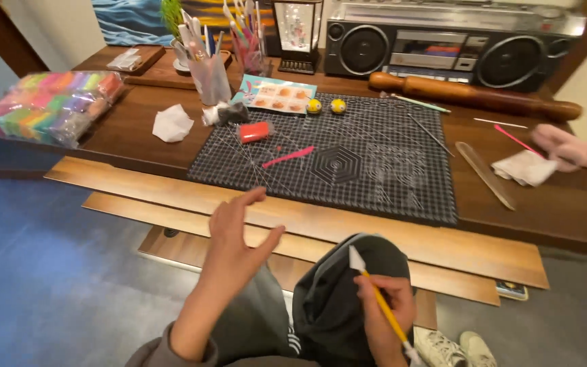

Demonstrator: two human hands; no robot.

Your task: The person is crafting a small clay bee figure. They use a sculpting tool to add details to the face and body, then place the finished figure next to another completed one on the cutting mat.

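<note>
The left hand (236, 238) is raised with fingers loosely spread and empty, while the right hand (387, 314) is curled closed low over the lap.

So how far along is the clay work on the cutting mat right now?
Done, it seems: two small yellow clay balls sit finished at the far edge of the black gridded cutting mat. In hand: the right hand grips a yellow-handled white-tipped modelling tool over the lap; the left hand hovers open, empty. Left: the red clay block and pink strip lie unshaped.
</note>
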